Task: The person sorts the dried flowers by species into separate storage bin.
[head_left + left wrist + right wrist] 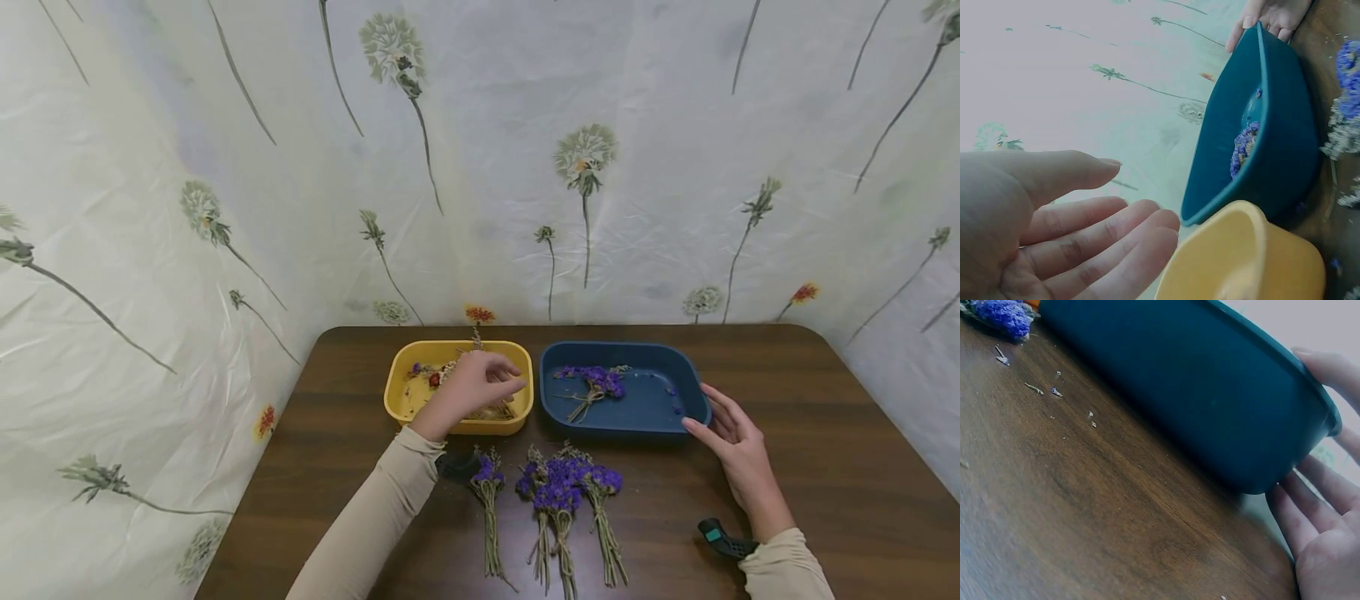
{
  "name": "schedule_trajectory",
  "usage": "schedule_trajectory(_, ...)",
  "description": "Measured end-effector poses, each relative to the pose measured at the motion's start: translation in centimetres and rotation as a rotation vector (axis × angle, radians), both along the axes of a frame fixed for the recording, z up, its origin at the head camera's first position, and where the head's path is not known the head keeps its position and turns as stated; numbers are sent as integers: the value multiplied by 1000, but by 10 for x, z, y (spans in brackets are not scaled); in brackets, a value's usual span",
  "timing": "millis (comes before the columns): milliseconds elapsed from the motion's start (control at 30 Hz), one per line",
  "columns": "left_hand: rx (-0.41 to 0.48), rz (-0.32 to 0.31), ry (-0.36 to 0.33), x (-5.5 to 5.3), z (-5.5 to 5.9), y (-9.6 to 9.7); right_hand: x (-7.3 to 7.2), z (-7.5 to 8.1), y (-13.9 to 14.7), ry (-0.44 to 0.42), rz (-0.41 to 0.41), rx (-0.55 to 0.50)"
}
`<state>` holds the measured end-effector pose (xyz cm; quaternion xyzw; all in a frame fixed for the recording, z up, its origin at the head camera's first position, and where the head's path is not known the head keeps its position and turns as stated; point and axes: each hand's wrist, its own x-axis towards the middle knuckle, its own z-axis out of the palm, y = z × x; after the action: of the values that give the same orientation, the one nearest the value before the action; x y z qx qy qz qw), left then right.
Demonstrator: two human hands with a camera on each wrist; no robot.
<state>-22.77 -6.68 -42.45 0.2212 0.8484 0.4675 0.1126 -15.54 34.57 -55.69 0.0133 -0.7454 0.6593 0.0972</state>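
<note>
My left hand (pixel 472 385) hovers over the yellow tray (pixel 388 398) with relaxed fingers and nothing between thumb and fingertips. Beneath it, partly hidden, lie dried flowers (pixel 435 379) and straw-coloured stems. The right hand (pixel 738 454) holds the right end of the blue tray (pixel 637 417), thumb at the rim (pixel 1260 339) and the other fingers (pixel 1316 494) round the outer corner. Inside the blue tray, toward its left, is a small tied bunch of purple dried flowers (pixel 600 382), with loose petals to the right.
Several bunches of purple dried flowers (pixel 558 487) lie on the brown wooden table (pixel 825 433) in front of the trays, one bunch (pixel 489 492) apart on the left. Small plant bits (pixel 1034 388) are scattered near the blue tray. A flower-printed sheet (pixel 480 167) hangs behind the table.
</note>
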Motion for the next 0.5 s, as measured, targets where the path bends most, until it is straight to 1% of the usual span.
schedule_trajectory(133, 26, 4, -17, 11, -3, -19, -1, 1, 0, -3, 3, -1)
schedule_trajectory(200, 56, 10, -47, 17, -4, -27, 0, 1, 1, -3, 3, -2)
schedule_trajectory(267, 67, 14, -59, 22, -7, -33, 0, 1, 1, -6, -2, 4)
schedule_trajectory(400, 89, 19, -88, 34, -13, -44, 0, 0, 1, -11, -12, 15)
schedule_trajectory(500, 98, 40, -108, 43, -20, -51, -1, 0, 0, -13, -16, 25)
